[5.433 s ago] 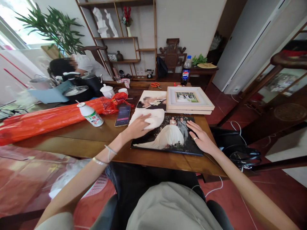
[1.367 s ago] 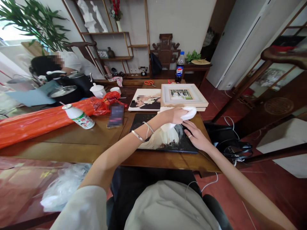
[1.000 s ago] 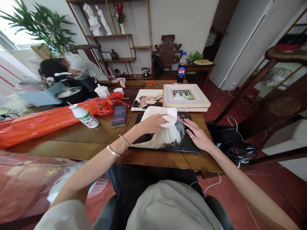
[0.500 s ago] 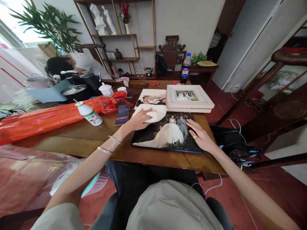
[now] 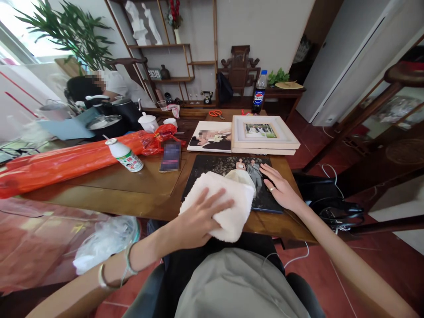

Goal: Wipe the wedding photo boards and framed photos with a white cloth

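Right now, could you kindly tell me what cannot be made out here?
Head view: near-left part of the dark photo panel, mostly hidden by the white cloth.
Head view: phone screen, blurred by pixelation.
Head view: top of the shelf, cut off by the upper edge.

Two hands (image 5: 198, 221), one cloth (image 5: 236, 207), three photographs (image 5: 212, 165) and two bottles (image 5: 258, 96) show.

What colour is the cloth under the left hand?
Plain white, faintly creamy, with a fluffy surface; the cloth shows best in the head view.
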`<action>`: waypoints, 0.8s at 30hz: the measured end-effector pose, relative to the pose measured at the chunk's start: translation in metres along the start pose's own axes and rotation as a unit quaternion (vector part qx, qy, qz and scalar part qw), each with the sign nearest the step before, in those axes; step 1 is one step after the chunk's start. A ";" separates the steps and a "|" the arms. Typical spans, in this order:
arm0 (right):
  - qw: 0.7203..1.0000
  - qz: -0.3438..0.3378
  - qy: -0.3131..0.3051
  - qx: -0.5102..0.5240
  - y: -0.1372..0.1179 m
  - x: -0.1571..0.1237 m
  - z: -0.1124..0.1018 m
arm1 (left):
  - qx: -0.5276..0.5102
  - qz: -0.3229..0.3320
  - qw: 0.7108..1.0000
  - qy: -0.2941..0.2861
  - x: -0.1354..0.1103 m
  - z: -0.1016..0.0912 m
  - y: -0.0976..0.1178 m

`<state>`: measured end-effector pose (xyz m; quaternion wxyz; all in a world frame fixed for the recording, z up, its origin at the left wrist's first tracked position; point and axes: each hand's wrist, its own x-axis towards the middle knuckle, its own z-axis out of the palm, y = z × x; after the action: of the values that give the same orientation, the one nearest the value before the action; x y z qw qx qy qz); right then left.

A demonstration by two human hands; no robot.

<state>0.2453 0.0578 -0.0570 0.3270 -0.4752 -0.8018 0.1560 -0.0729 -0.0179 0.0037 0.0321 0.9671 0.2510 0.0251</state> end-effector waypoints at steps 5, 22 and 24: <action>1.000 -0.003 0.001 -0.002 0.000 0.001 0.000 | 0.002 -0.046 0.999 0.003 0.009 -0.006 -0.037; 1.000 0.005 -0.002 0.011 -0.002 -0.001 0.000 | 0.058 -0.091 0.993 0.057 0.022 0.000 -0.108; 1.000 0.007 -0.005 0.009 -0.002 -0.001 0.000 | 0.056 -0.075 0.994 0.051 0.010 0.002 -0.085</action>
<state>0.2443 0.0560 -0.0561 0.3267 -0.4767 -0.7987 0.1677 -0.1055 0.0613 -0.0045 -0.0326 0.9432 0.3256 0.0579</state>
